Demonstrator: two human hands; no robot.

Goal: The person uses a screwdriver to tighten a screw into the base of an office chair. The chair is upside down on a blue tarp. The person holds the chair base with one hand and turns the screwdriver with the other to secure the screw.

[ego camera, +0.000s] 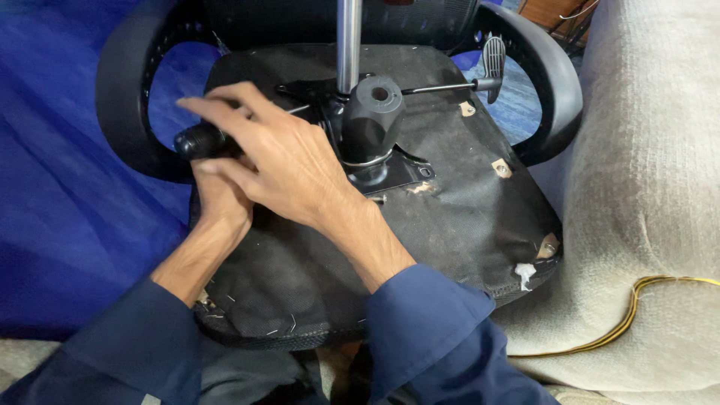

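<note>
Upturned office chair seat (pixel 450 217) lies across lap. Left hand (pixel 221 199) grips black knob (pixel 199 140); right hand (pixel 281 154) lies loosely open over it. Risk: slipping onto exposed staples, unsteady seat tipping.

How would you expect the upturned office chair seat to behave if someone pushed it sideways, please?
The chair seat looks stiff: its underside keeps a flat shape. It may rock rather than slide, since it seems to rest on its curved armrests. The metal post sticking up probably makes it top-heavy. Its torn fabric could snag.
</note>
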